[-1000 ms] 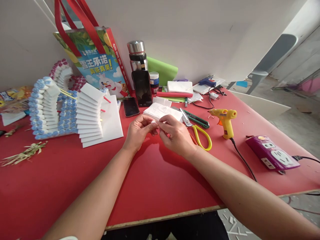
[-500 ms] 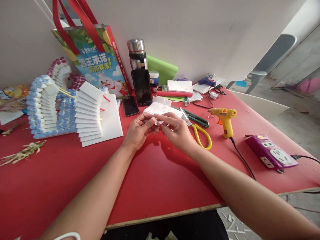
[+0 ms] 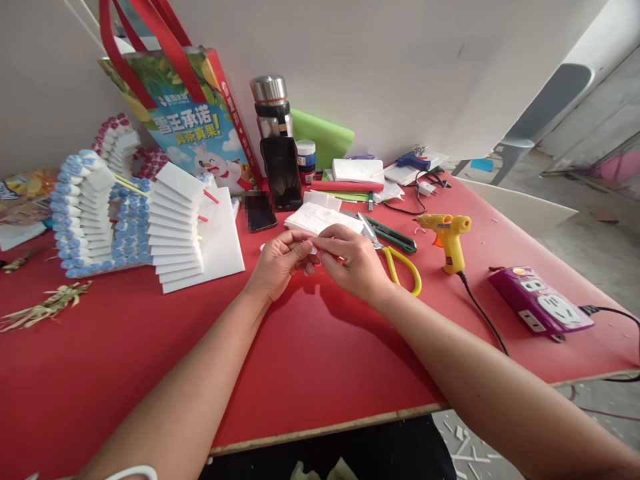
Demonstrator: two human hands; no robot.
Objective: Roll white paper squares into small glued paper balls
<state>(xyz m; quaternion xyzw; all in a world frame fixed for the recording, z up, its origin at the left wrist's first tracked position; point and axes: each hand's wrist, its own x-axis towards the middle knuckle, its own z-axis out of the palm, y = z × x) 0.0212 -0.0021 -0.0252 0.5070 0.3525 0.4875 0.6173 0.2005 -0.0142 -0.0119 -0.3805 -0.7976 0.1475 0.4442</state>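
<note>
Over the middle of the red table, my left hand (image 3: 281, 265) and my right hand (image 3: 354, 262) meet fingertip to fingertip. Pinched in the left fingers is a small piece of thin white paper (image 3: 313, 251), mostly hidden by them. The right thumb and forefinger are pressed together at its edge, closed on the same piece. Just beyond the hands lies a stack of white tissue paper (image 3: 323, 219). Yellow-handled scissors (image 3: 403, 272) and a green utility knife (image 3: 393, 235) lie close to the right hand.
A yellow glue gun (image 3: 449, 240) stands at the right beside a purple power strip (image 3: 543, 300). At the left are fanned white boards (image 3: 175, 230) and a blue-and-white rolled-piece structure (image 3: 75, 213). Behind stand a phone (image 3: 281, 173), a steel flask (image 3: 270, 90) and a shopping bag (image 3: 195, 127).
The right fingers have drawn together from a looser, more outstretched pose into a pinch at the left fingertips. Less of the white paper shows now. The view has shifted slightly.
</note>
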